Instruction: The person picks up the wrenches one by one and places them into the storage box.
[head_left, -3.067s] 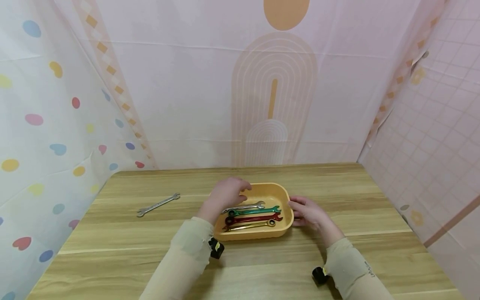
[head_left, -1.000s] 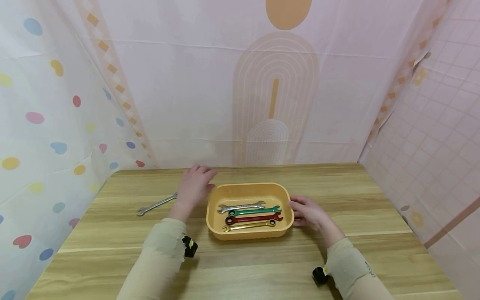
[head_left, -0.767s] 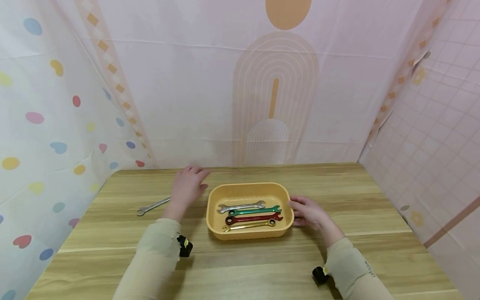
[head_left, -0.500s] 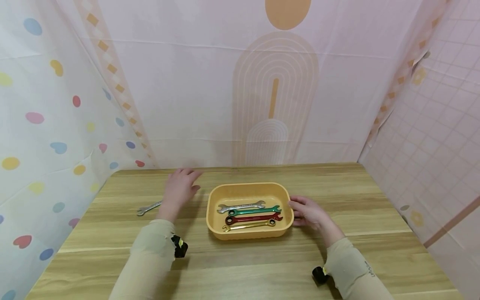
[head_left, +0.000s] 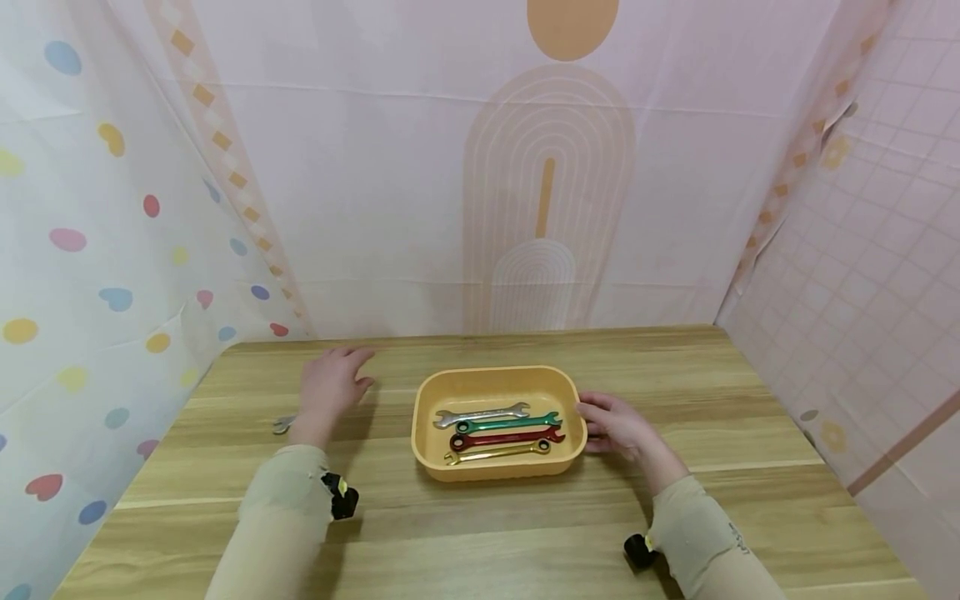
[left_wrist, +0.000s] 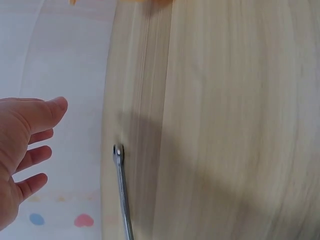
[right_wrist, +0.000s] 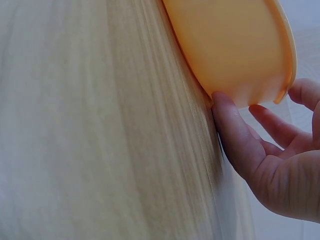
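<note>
Left hand (head_left: 330, 385) has swung out of the tray (head_left: 498, 472) and over to about 9 o'clock of it, now hovering right above the loose wrench (left_wrist: 122, 192) on the table (head_left: 525, 533). Fingers are spread and relaxed, gripping nothing yet. So the silver one got dropped in the tray with the green, red and gold ones, and this looks like the last pickup. Right hand (head_left: 617, 423) hasn't budged, fingers lightly touching the tray's 3 o'clock wall.
</note>
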